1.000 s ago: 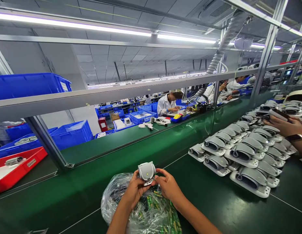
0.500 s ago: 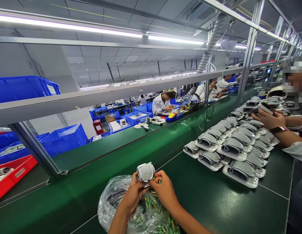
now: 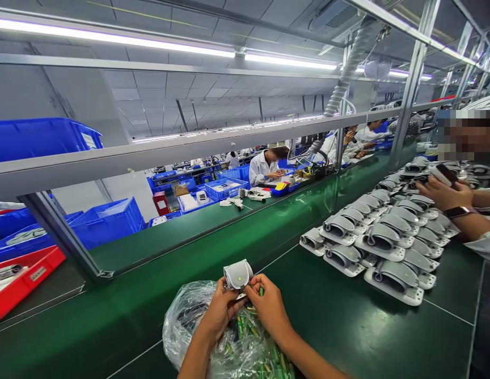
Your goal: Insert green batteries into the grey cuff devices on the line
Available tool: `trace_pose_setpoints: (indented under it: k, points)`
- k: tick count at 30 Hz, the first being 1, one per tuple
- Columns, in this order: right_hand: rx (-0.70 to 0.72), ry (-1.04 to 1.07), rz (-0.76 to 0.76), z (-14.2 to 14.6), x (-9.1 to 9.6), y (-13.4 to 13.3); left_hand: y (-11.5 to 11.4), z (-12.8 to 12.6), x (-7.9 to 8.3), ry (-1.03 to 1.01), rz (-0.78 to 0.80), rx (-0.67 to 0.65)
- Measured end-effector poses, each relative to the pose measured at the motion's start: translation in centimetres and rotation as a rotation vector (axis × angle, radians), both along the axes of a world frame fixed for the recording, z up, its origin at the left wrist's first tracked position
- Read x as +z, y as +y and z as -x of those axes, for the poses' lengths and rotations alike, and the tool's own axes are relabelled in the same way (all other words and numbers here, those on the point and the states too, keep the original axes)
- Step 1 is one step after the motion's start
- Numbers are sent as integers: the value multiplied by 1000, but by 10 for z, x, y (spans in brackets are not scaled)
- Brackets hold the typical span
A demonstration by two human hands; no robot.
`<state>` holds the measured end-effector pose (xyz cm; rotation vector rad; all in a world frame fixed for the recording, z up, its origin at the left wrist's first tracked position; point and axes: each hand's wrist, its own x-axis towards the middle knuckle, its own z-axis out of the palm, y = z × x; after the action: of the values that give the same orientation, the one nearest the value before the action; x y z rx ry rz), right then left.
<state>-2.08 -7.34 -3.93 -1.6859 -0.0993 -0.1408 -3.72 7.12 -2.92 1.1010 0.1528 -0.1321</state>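
My left hand (image 3: 219, 311) is closed around a wrist blood pressure monitor (image 3: 237, 275), its grey cuff curled and facing up. Against the monitor's right side, my right hand (image 3: 270, 305) pinches with its fingertips, and a green battery (image 3: 261, 291) shows between its fingers. The exact contact at the fingertips is too small to make out. Below both hands lies a clear plastic bag (image 3: 180, 321), open at the top, with many loose green batteries (image 3: 248, 327) in it. My forearms cover part of the bag.
Rows of similar monitors (image 3: 393, 279) lie on the green bench (image 3: 348, 326) to the right. Beyond them a co-worker's hands (image 3: 446, 192) hold a white device. A metal post (image 3: 65, 237), a red bin (image 3: 29, 279) and blue bins (image 3: 110, 223) stand to the left.
The view has shifted slightly. My hands keep the same hold on the monitor, with the right fingers still at its right side. The co-worker's device is tilted differently.
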Motion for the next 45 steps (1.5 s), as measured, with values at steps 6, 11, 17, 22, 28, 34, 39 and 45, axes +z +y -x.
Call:
trace_pose_setpoints:
  k: [6,11,17,22,28,34,39,45]
  points:
    - [7,-42,48,3,-6,-2,-2,-2,0,16,56,82]
    - [115,-137,104,5,-9,-3,-3,-2,1,11,75,96]
    - [286,-298,351,3,-9,-8,-3,-1,2,26,103,56]
    - [342,-334,330,5,-8,-12,-1,-3,-1,6,54,104]
    - [453,-303,205,9,-5,-15,1,-7,-5,-26,35,252]
    - [491,-260,71,8,-6,-15,1,-7,-2,-28,73,260]
    - [380,-186,-39,3,-16,-11,3,-5,-1,14,85,242]
    - [293,-472,284,7,-9,-14,6,-6,-2,7,106,176]
